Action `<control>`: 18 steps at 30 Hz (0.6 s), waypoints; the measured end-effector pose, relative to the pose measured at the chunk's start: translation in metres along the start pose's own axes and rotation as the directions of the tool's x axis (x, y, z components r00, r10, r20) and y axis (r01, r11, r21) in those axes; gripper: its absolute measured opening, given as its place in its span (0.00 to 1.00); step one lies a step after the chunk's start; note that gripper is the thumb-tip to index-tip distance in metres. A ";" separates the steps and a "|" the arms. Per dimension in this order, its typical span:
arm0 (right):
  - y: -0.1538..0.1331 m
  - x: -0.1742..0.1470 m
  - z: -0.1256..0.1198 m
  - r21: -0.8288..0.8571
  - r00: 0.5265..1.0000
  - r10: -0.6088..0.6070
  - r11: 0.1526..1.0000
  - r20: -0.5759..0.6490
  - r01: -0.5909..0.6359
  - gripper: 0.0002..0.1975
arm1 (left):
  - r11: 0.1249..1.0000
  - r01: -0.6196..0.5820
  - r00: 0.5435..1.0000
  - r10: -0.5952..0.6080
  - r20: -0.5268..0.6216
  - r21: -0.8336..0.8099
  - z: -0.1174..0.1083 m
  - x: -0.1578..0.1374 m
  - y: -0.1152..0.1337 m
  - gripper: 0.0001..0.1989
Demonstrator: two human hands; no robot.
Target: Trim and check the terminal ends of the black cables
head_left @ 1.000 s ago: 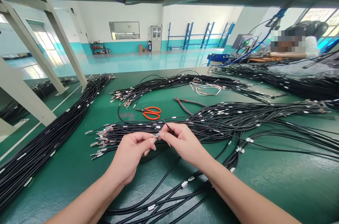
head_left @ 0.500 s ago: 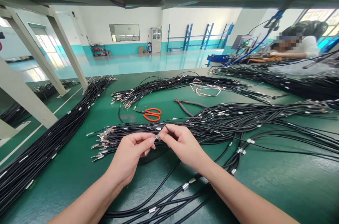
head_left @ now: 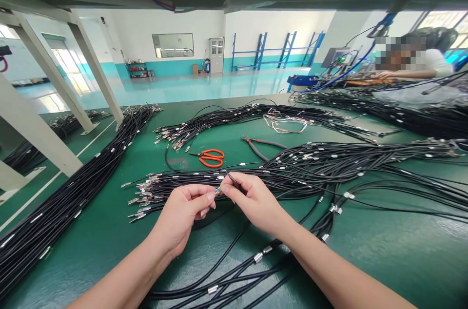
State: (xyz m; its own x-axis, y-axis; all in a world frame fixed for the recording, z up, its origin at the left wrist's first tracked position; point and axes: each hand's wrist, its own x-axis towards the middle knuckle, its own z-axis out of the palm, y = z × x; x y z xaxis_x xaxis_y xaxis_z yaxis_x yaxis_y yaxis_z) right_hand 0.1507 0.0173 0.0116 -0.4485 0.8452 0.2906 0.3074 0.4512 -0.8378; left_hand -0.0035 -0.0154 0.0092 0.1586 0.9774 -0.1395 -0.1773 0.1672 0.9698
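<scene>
In the middle of the head view, my left hand [head_left: 188, 211] pinches a small cable end with a silvery terminal [head_left: 218, 191] between thumb and fingers. My right hand [head_left: 254, 199] meets it from the right, its fingertips at the same terminal. A thin dark pointed tool [head_left: 237, 183] lies along the right fingers, its tip sticking out up and left; most of it is hidden in the grip. Just behind both hands runs a bundle of black cables [head_left: 300, 165], with bare metal terminals [head_left: 141, 197] fanned out at its left end.
Orange-handled scissors [head_left: 211, 158] and cutting pliers [head_left: 261, 145] lie beyond the near bundle. Other cable bundles lie at the left [head_left: 91, 172] and back [head_left: 226, 116]. Loose cables with silver sleeves [head_left: 258, 257] cross the front. A person [head_left: 431, 65] sits back right, near a white frame post [head_left: 97, 67] at left.
Both hands keep their pinch at the terminal with barely any motion. The whole view has shifted slightly, so things appear a little further right.
</scene>
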 end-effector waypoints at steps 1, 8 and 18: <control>0.000 0.000 0.000 0.014 1.000 0.004 1.000 0.004 -0.004 0.11 | 1.000 0.002 1.000 -0.002 0.001 0.000 0.000 0.000 0.000 0.06; -0.001 0.001 0.001 0.072 0.999 0.035 0.997 -0.010 -0.034 0.10 | 1.000 -0.010 1.000 0.010 0.004 -0.003 0.002 -0.001 0.000 0.06; 0.001 0.001 0.001 0.111 0.999 0.035 0.993 -0.039 -0.031 0.11 | 0.998 -0.032 0.998 0.034 -0.050 0.047 0.002 0.000 -0.003 0.09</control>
State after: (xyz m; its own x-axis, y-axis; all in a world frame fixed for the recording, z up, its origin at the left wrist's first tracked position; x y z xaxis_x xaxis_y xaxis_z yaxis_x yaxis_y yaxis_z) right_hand 0.1495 0.0187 0.0108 -0.4047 0.8710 0.2786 0.2262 0.3905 -0.8924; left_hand -0.0009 -0.0161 0.0064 0.1036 0.9878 -0.1160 -0.1367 0.1297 0.9821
